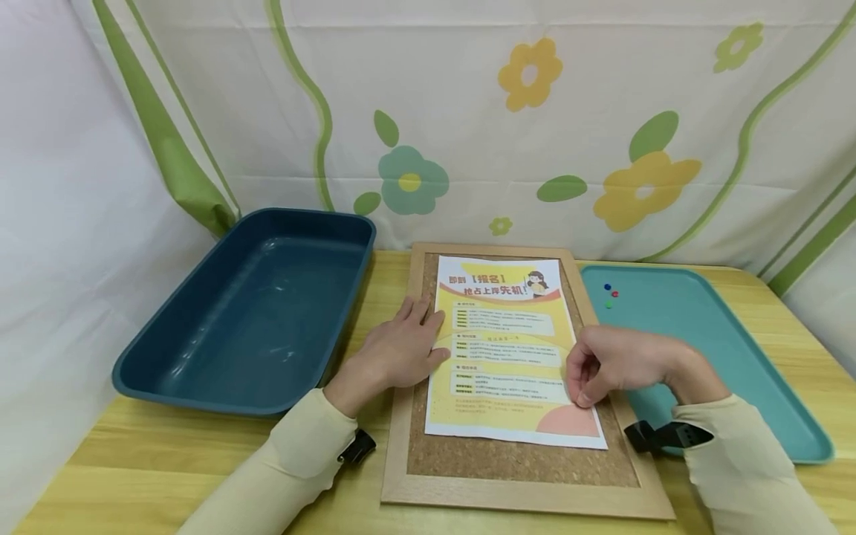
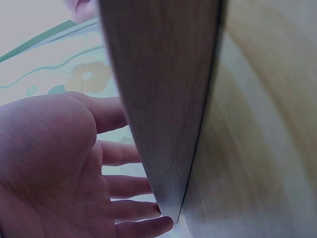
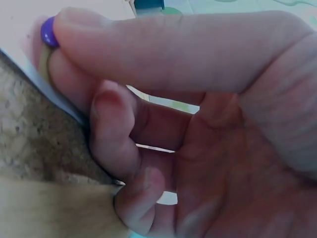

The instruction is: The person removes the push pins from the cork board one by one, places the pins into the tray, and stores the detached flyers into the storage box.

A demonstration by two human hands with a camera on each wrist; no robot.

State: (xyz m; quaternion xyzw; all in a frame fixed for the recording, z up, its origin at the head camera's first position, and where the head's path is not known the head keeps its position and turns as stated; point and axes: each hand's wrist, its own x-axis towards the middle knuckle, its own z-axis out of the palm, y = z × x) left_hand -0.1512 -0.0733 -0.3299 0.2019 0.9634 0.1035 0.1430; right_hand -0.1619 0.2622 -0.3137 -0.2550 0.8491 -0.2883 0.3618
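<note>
A printed yellow and white poster lies on a cork board with a wooden frame. My left hand rests across the board's left frame, fingers straight, with fingertips on the poster's left edge. In the left wrist view those fingers reach over the frame's side. At the poster's lower right, my right hand pinches a small purple pushpin between thumb and index finger, close over the paper. Its other fingers curl by the right frame. In the head view the pin is hidden by the hand.
A teal tray on the right bears small blue, red and green pins near its far left corner. A deep dark blue basin stands on the left. Behind the wooden table hangs a flowered curtain.
</note>
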